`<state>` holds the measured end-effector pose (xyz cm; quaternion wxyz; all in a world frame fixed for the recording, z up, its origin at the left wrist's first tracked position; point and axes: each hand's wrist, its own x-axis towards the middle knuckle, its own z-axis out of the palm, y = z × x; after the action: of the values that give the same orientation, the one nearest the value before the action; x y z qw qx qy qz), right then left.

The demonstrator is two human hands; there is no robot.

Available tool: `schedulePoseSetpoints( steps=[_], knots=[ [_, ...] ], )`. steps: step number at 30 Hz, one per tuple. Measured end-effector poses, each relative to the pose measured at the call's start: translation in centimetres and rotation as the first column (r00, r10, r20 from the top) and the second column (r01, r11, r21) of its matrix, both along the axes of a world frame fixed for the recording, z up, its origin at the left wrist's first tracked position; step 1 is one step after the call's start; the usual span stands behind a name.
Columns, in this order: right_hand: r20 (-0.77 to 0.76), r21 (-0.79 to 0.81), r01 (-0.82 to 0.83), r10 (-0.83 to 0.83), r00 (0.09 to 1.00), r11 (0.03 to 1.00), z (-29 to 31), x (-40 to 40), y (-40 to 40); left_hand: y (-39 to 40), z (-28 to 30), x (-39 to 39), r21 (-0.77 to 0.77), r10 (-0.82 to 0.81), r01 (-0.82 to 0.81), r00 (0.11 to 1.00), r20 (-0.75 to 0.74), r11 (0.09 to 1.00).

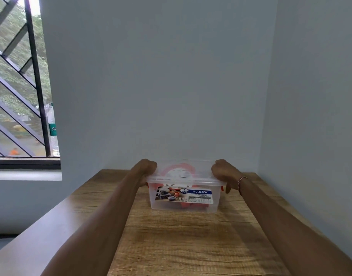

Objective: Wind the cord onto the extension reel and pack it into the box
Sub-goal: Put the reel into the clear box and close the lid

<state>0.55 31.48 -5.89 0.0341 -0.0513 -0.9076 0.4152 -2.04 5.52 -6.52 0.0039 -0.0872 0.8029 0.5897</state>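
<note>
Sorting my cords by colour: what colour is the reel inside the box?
Orange-red, seen through the clear box in the head view: the reel.

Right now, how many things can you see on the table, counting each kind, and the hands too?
Clear plastic box with lid: 1
Orange reel inside the box: 1
Hands, left hand and right hand, both pressing on the lid's ends: 2
Total: 4

One box [184, 198], one reel [178, 171], two hands.
</note>
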Motion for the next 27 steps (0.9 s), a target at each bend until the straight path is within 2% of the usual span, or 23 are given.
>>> schedulePoseSetpoints(
  steps=[4, 7, 9, 12, 15, 17, 19, 22, 24, 27],
  knots=[
    [0.103, -0.276, 0.043, -0.015, 0.995, 0.96, -1.0, 0.5, 0.1, 0.3, 0.1, 1.0, -0.062, 0.023, -0.017, 0.995, 0.096, 0.998],
    [0.116, -0.343, 0.127, -0.092, 0.989, 0.931, -1.2, 0.6, 0.3, 0.4, 0.1, 1.6, -0.064, 0.093, -0.089, 0.994, 0.064, 0.994],
    [0.053, -0.384, 0.166, -0.158, 0.986, 0.908, -1.4, 0.5, 0.3, 0.3, -0.2, 1.8, 0.053, 0.11, -0.111, 0.994, 0.029, 0.992],
    [-0.131, -0.418, 0.19, -0.266, 0.955, 0.888, -1.7, 0.5, 0.4, 0.0, -0.8, 1.9, 0.257, 0.16, -0.149, 0.987, -0.023, 0.955],
    [-0.221, -0.489, 0.181, -0.322, 0.921, 0.853, -2.2, 1.0, 0.3, -0.3, -1.5, 2.2, 0.284, 0.289, -0.249, 0.951, -0.106, 0.926],
    [-0.206, -0.612, 0.135, -0.321, 0.924, 0.779, -2.8, 1.5, -0.1, -0.3, -2.1, 2.3, 0.261, 0.349, -0.295, 0.918, -0.188, 0.919],
    [-0.145, -0.765, 0.094, -0.312, 0.939, 0.637, -3.6, 2.0, -0.6, 0.0, -2.8, 2.6, 0.257, 0.328, -0.263, 0.911, -0.251, 0.93],
    [-0.088, -0.89, 0.049, -0.276, 0.957, 0.454, -4.5, 2.3, -1.1, 0.7, -3.7, 3.5, 0.283, 0.275, -0.202, 0.928, -0.25, 0.938],
    [-0.078, -0.9, 0.049, -0.272, 0.959, 0.432, -4.5, 2.4, -1.2, 1.0, -4.0, 3.9, 0.369, 0.269, -0.169, 0.934, -0.237, 0.914],
    [-0.116, -0.869, 0.053, -0.307, 0.945, 0.491, -4.2, 2.6, -1.1, 1.1, -3.9, 4.2, 0.471, 0.26, -0.134, 0.942, -0.213, 0.872]
  ],
)
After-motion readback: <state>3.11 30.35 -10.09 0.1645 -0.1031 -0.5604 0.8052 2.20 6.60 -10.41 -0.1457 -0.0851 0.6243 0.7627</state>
